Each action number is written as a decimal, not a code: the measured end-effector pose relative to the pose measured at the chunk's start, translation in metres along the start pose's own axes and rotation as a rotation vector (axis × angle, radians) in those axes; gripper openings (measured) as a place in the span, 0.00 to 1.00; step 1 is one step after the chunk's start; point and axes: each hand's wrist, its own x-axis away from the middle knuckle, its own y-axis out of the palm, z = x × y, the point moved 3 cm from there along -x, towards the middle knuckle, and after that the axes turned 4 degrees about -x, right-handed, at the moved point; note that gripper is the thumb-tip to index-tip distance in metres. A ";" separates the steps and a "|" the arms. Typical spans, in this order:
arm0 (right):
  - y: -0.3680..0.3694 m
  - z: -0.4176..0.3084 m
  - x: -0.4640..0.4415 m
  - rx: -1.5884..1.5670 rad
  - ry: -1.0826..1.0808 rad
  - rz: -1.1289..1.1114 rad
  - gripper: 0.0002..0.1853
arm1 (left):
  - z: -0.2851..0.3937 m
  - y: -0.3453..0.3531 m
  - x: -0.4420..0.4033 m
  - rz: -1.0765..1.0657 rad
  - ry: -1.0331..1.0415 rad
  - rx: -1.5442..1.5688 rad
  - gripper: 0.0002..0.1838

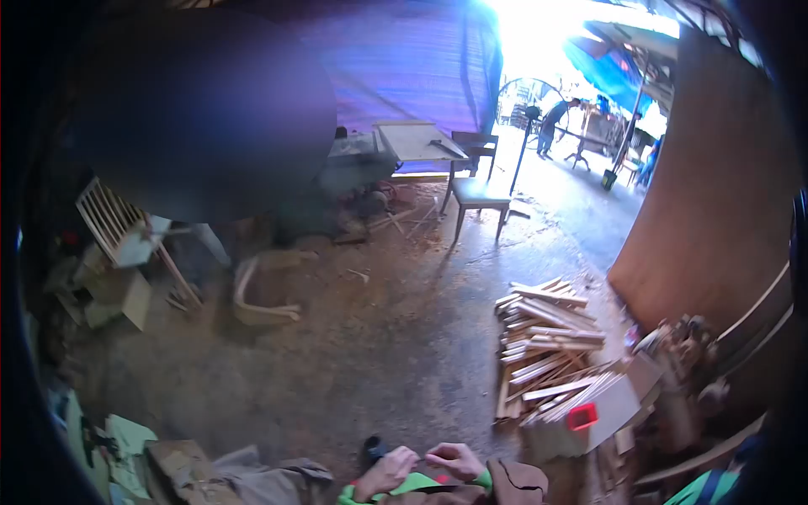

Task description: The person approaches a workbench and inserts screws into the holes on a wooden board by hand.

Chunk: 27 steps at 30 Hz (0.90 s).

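Curling partly closed, your left hand and right hand are left of the wood pile. I can't tell if they hold anything. A dark thing is there too.

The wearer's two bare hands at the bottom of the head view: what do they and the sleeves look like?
The left hand and the right hand are ungloved, with no cables visible. Bright green fabric sleeves show near both wrists. Rings or small markings are too small to tell.
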 end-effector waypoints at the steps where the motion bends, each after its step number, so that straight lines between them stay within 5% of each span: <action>1: -0.003 -0.012 -0.013 -0.091 -0.021 -0.002 0.12 | 0.005 -0.012 -0.016 0.012 0.067 -0.052 0.10; 2: -0.009 -0.017 -0.029 -0.120 0.084 -0.025 0.12 | -0.004 -0.025 -0.033 -0.045 -0.206 0.130 0.11; 5: -0.026 -0.060 -0.078 -0.210 -0.037 0.054 0.12 | -0.040 -0.060 -0.095 -0.188 -0.264 0.312 0.13; 8: -0.052 -0.087 -0.112 -0.199 -0.015 0.069 0.13 | -0.071 -0.092 -0.170 -0.371 -0.111 0.061 0.13; 14: -0.123 -0.076 -0.211 -0.355 -0.060 0.077 0.13 | -0.113 -0.125 -0.319 -0.494 -0.099 0.034 0.11; 19: -0.231 -0.113 -0.312 0.039 -0.138 0.259 0.12 | -0.140 -0.117 -0.428 -0.366 -0.094 0.133 0.09; 20: -0.249 -0.137 -0.330 -0.051 -0.049 0.188 0.11 | -0.120 -0.131 -0.457 -0.347 -0.062 0.090 0.09; 21: -0.262 -0.156 -0.348 -0.296 -0.187 0.121 0.10 | -0.119 -0.136 -0.471 -0.297 -0.139 0.197 0.09; 27: -0.322 -0.234 -0.462 0.436 -0.177 -0.214 0.09 | -0.165 -0.199 -0.535 -0.044 -0.203 -0.012 0.09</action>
